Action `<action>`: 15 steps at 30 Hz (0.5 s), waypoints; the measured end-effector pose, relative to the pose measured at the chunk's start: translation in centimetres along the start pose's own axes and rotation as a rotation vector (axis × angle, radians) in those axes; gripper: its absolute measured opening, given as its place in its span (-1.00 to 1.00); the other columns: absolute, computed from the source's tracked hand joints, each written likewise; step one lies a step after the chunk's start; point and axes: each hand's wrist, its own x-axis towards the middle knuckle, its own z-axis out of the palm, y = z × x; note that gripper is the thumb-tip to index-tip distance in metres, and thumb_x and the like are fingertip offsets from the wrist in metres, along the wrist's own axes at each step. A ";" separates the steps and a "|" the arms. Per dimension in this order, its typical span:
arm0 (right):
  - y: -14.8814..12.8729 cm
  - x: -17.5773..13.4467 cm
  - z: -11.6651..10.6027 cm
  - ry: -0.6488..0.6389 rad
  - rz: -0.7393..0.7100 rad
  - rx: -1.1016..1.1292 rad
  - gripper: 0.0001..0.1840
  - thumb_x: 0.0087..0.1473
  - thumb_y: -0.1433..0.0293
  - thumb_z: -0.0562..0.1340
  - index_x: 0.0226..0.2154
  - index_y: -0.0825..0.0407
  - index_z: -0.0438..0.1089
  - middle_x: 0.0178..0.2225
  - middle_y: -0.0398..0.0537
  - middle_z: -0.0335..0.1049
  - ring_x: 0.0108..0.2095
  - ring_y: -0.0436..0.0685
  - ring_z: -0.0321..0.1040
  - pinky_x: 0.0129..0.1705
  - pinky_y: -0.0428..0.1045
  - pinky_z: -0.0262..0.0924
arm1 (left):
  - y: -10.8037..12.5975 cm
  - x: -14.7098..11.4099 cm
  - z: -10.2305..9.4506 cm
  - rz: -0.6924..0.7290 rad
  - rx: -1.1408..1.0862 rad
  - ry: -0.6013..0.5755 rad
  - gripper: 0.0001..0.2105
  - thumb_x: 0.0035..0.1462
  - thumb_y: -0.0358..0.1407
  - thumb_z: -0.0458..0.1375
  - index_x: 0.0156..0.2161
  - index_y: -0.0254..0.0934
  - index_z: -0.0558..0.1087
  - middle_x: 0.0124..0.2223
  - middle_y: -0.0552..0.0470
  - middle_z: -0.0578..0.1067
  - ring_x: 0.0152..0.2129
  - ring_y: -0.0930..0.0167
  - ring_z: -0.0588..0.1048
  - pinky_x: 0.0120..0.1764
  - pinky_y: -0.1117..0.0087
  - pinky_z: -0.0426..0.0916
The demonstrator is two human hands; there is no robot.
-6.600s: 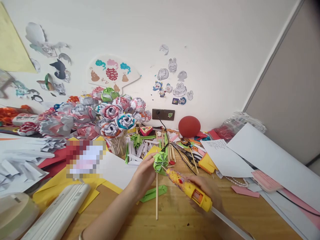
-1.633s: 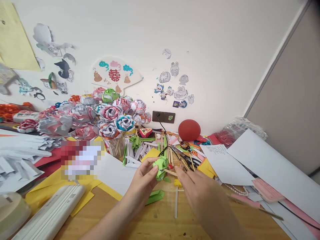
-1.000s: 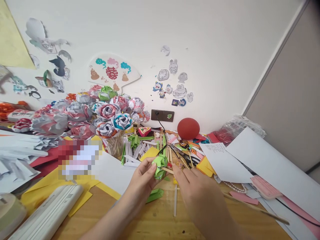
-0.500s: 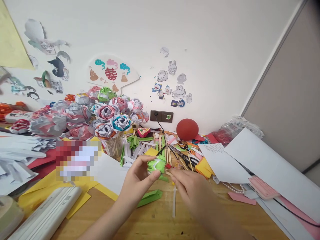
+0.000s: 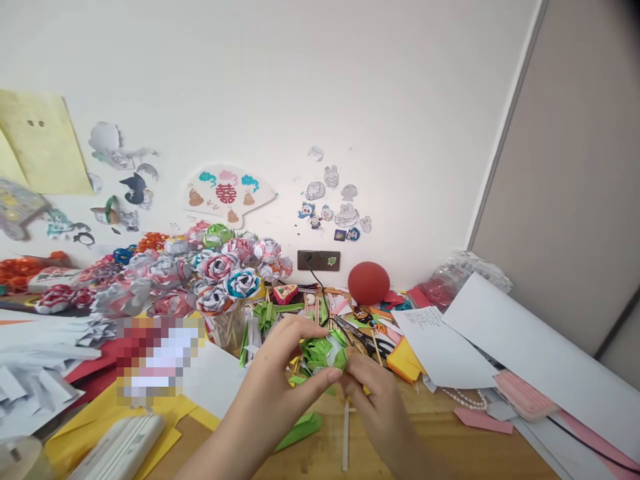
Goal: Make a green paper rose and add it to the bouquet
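Observation:
My left hand (image 5: 270,373) curls its fingers and thumb around a green and white folded-paper flower (image 5: 323,353), held above the table. At the flower's right underside, my right hand (image 5: 377,383) is closed with bent fingers. A thin wooden stick showed between these fingers half a second ago; they now mostly hide it. Under the hands, a folded green paper piece (image 5: 303,430) and a narrow whitish strip (image 5: 345,437) lie on the wooden table (image 5: 425,447).
Paper flowers (image 5: 217,267) crowd the back left. Behind the hands are green paper scraps, wooden sticks and a black cable (image 5: 323,290). A red balloon (image 5: 369,283) rests against the wall. White sheets (image 5: 445,347) cover the right; a white device (image 5: 120,447) lies front left.
The view has tilted up and shifted slightly. The flower has turned to show more of its layered petals, and my right hand has come closer to its base, covering the stick.

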 end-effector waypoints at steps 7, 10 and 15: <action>0.7 -0.5 -0.5 0.046 0.136 0.282 -0.63 0.18 0.18 -0.01 -0.45 0.03 0.35 -0.55 -0.13 0.28 -0.50 0.05 0.27 -0.41 -0.09 0.23 | 0.7 0.8 1.8 0.011 -0.152 -0.084 -0.25 -0.30 -0.38 0.38 0.07 -0.03 0.25 0.03 -0.08 0.36 0.02 0.13 0.27 -0.01 0.25 0.20; 0.7 -0.5 -0.8 0.075 0.150 0.348 -0.58 0.16 0.12 0.00 -0.47 0.02 0.37 -0.59 -0.14 0.27 -0.54 0.04 0.25 -0.43 -0.09 0.24 | 0.8 1.0 2.6 0.020 -0.198 -0.118 -0.27 -0.28 -0.40 0.37 0.07 -0.01 0.26 0.03 -0.05 0.38 0.04 0.13 0.27 0.00 0.27 0.21; 0.6 -0.6 -0.9 0.125 0.177 0.426 -0.51 0.15 0.04 -0.01 -0.54 0.03 0.34 -0.61 -0.13 0.25 -0.57 0.03 0.25 -0.50 -0.11 0.23 | 1.1 1.7 4.0 0.013 -0.220 -0.058 -0.41 -0.24 -0.34 0.35 -0.01 -0.04 0.36 -0.02 -0.04 0.44 -0.09 0.13 0.39 -0.08 0.25 0.31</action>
